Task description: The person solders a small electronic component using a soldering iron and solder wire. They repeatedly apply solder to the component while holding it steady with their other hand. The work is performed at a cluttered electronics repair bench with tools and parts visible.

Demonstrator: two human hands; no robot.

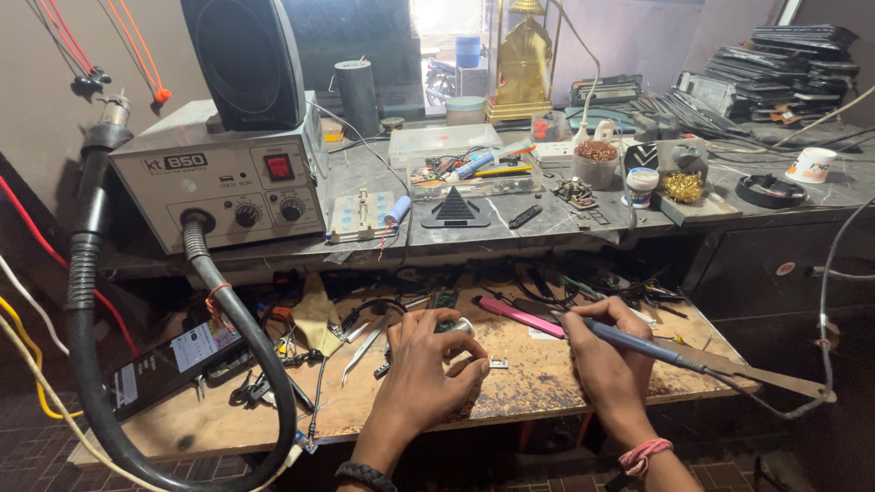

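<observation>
My left hand [427, 363] rests on the worn wooden bench [538, 383], fingers curled around a small green circuit board [445, 300] and a small metal part at its fingertips. My right hand [609, 351] grips a blue-handled soldering iron [638, 343] like a pen, its tip pointing left toward the left hand. The iron's cord trails off to the right. A pink-handled tool [519, 316] lies on the bench between the two hands. Metal tweezers [363, 351] lie just left of my left hand.
A grey hot-air rework station [223, 178] with a thick black hose [241, 346] stands at the left. A raised stone shelf [510, 223] carries trays, small jars, a black pyramid stand and loose tools. A black device [169, 360], pliers and wires litter the bench's left side.
</observation>
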